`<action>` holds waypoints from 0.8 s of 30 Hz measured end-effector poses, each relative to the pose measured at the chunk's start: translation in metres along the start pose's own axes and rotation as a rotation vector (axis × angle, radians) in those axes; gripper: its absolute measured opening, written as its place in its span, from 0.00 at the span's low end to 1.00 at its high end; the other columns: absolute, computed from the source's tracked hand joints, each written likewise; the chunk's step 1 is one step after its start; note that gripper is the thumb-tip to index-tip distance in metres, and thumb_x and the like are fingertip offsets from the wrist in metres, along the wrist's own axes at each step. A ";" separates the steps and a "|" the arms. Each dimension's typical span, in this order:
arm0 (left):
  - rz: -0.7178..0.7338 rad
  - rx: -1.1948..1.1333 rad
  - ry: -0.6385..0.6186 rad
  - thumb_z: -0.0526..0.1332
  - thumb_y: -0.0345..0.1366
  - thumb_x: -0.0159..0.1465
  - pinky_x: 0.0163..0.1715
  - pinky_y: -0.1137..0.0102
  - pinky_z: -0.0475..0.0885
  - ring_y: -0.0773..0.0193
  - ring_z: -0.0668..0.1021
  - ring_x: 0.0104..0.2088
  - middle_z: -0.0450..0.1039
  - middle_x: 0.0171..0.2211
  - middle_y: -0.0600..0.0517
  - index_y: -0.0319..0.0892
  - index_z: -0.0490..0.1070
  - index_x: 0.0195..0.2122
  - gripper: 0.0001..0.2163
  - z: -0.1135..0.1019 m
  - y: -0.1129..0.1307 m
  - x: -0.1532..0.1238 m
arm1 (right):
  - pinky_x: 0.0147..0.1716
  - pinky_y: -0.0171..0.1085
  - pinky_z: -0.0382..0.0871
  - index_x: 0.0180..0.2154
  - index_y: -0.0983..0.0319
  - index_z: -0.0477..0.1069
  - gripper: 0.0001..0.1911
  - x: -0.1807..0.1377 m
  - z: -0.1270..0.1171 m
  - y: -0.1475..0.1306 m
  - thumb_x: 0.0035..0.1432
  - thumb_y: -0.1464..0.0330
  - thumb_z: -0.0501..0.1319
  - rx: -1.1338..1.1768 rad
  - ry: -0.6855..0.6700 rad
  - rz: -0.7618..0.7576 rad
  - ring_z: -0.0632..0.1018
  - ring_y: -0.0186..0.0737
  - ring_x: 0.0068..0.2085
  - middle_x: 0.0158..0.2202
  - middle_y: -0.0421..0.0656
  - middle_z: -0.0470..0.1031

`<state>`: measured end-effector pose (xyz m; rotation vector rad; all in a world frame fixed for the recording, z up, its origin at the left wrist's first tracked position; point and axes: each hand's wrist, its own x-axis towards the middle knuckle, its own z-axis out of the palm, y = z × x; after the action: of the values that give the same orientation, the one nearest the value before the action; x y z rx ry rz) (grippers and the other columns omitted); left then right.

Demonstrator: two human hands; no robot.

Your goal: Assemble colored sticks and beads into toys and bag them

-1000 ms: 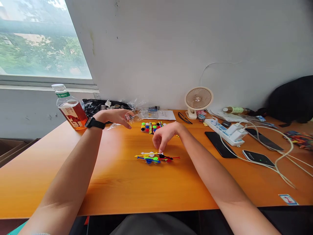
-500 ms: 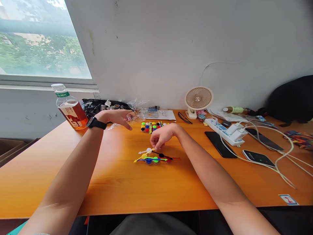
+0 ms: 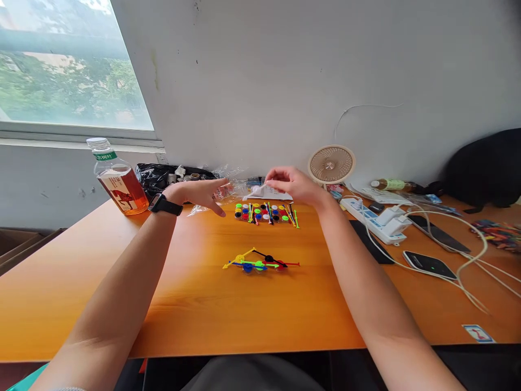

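Note:
My right hand (image 3: 291,183) is raised toward the back of the table, thumb and fingers pinching a white arrow spinner (image 3: 256,190) by one end. My left hand (image 3: 201,194), with a black watch on its wrist, hovers with fingers apart beside a clear plastic wrapper (image 3: 228,190) and holds nothing. Below and between the hands, several arrow spinners in yellow, blue, green, black and red form a small cluster (image 3: 260,265) on the table. Further back sits a clear-looking pack of coloured round pieces and arrows (image 3: 266,213), partly in rows.
A tea bottle (image 3: 122,187) stands at the left, near a black plastic bag (image 3: 150,176). At the back right are a small fan (image 3: 331,164), a power strip (image 3: 372,220) with white cables, a phone (image 3: 430,264) and a black bag (image 3: 488,168).
My right hand has lifted the white arrow spinner out of the cluster and carried it up and away toward the back. My left hand has barely moved.

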<state>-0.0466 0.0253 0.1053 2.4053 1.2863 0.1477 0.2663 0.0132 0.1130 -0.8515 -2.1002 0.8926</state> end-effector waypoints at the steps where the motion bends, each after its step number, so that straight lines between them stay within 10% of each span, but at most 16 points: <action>1: 0.017 0.000 0.000 0.75 0.53 0.49 0.45 0.70 0.70 0.50 0.79 0.51 0.77 0.59 0.43 0.41 0.62 0.71 0.50 0.001 0.001 0.001 | 0.31 0.35 0.60 0.36 0.62 0.75 0.13 0.001 -0.002 0.001 0.59 0.58 0.67 0.019 0.118 -0.027 0.67 0.33 0.30 0.30 0.38 0.71; 5: 0.076 -0.031 0.014 0.74 0.54 0.52 0.49 0.68 0.70 0.48 0.77 0.56 0.72 0.64 0.42 0.44 0.59 0.71 0.49 0.006 0.013 0.004 | 0.32 0.36 0.62 0.36 0.63 0.78 0.12 0.008 0.000 0.008 0.59 0.60 0.68 -0.033 0.343 -0.077 0.69 0.35 0.32 0.32 0.40 0.74; 24: 0.197 -0.291 0.101 0.69 0.38 0.55 0.44 0.67 0.71 0.52 0.79 0.48 0.79 0.52 0.48 0.44 0.66 0.66 0.35 0.023 0.038 0.012 | 0.30 0.35 0.64 0.37 0.62 0.78 0.14 0.011 0.033 0.005 0.53 0.59 0.71 -0.126 0.211 -0.029 0.76 0.37 0.31 0.34 0.44 0.82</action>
<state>-0.0037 0.0098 0.0979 2.2889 0.9875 0.4840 0.2359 0.0135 0.0958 -0.9344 -1.9938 0.6309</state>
